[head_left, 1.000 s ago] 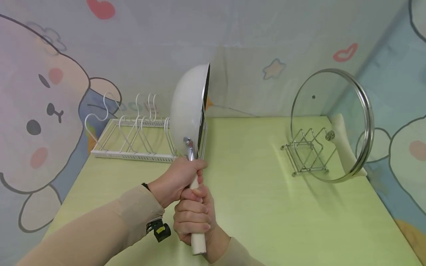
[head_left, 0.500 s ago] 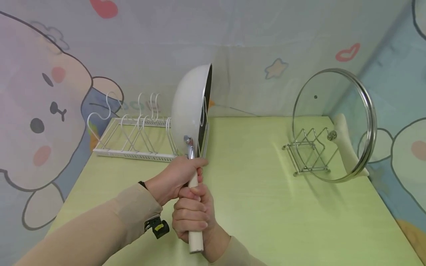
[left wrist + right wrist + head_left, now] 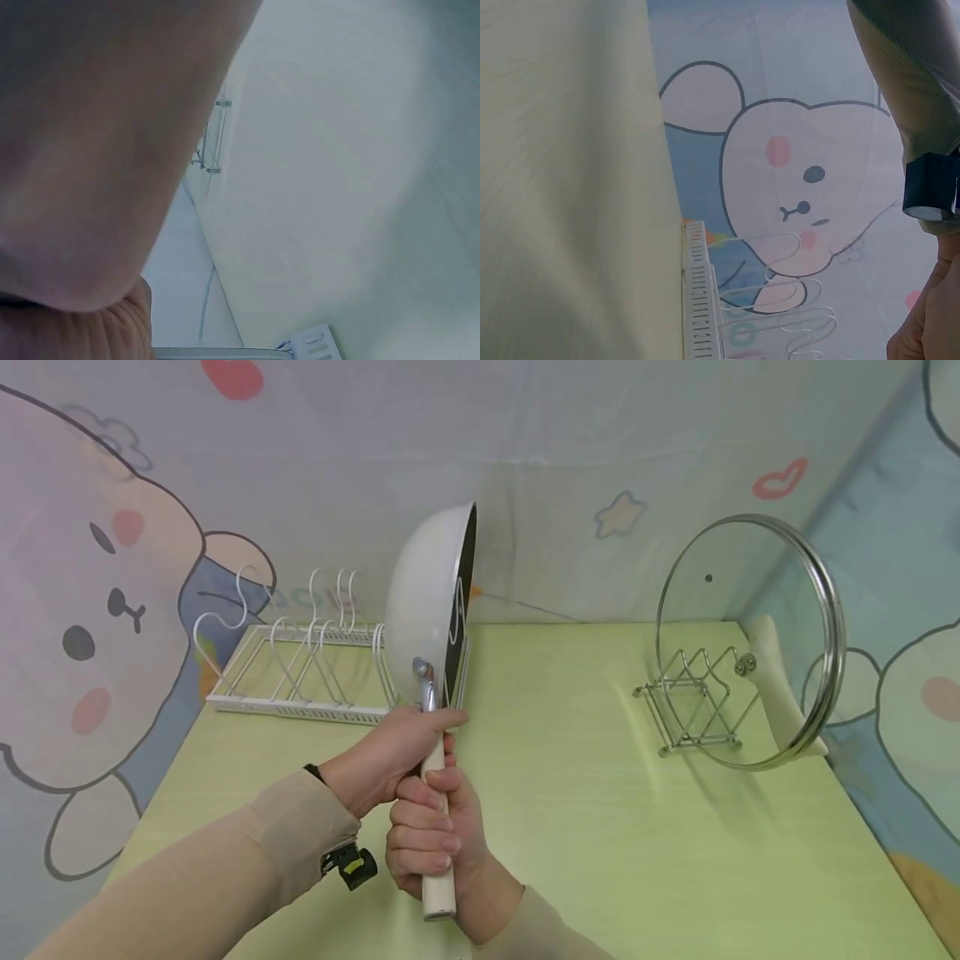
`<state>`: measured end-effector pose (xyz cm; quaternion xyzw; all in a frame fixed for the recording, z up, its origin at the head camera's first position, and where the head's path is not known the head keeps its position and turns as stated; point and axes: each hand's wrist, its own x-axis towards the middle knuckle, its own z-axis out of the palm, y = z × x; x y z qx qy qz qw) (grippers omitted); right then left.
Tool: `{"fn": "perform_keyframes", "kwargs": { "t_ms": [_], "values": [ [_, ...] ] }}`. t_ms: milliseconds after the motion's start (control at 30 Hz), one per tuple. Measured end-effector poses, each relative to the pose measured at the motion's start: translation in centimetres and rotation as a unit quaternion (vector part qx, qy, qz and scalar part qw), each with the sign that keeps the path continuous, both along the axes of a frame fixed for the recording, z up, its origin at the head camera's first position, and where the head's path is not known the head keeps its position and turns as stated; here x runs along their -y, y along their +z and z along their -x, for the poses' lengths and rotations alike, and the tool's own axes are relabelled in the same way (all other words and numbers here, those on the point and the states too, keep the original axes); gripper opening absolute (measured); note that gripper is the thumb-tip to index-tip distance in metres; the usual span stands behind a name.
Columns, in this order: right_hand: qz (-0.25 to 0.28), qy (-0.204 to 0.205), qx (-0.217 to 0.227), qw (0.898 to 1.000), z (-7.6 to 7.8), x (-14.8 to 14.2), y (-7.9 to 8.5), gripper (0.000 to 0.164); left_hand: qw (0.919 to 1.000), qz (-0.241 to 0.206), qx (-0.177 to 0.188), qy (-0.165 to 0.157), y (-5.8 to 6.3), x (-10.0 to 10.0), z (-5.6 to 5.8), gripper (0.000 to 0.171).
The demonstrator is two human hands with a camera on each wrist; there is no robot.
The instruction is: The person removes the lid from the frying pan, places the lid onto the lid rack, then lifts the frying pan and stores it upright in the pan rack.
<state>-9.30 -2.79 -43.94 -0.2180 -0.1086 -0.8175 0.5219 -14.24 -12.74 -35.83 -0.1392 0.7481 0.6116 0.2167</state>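
Observation:
A white frying pan with a dark inside stands on its edge at the right end of a white wire rack, its dark side facing right. My left hand grips the pan's cream handle just below the metal collar, thumb lying across it. Lower on the handle, my right hand wraps its fingers round, close under the left. In the left wrist view, skin blurred by closeness fills the left side. The right wrist view shows the rack and, at the right edge, the left hand.
On the right, a glass lid with a steel rim and a white handle leans upright in a small metal wire stand. The green table meets a cartoon-printed backdrop behind and at both sides.
The handle's end has shifted slightly up and left in the head view, both hands along with it. The right hand's fingers sit a little looser. The pan stays at the rack's right end.

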Motion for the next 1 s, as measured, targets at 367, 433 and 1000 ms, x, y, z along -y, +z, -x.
{"fn": "perform_keyframes", "kwargs": {
  "t_ms": [367, 433, 1000],
  "values": [
    [-0.064, -0.034, -0.047, 0.996, 0.2, -0.5, 0.4, 0.041, 0.9997, 0.019, -0.007, -0.014, 0.3, 0.1, -0.1, 0.039],
    [-0.078, -0.039, -0.054, 0.995, 0.2, -0.6, 0.3, 0.040, 0.9998, 0.014, -0.008, -0.015, 0.2, 0.2, 0.0, 0.039],
    [-0.238, -0.081, -0.132, 0.959, 0.1, -2.7, -0.6, 0.028, 0.9996, -0.002, 0.010, -0.028, -0.6, 0.2, -0.6, 0.048]
  ]
}}
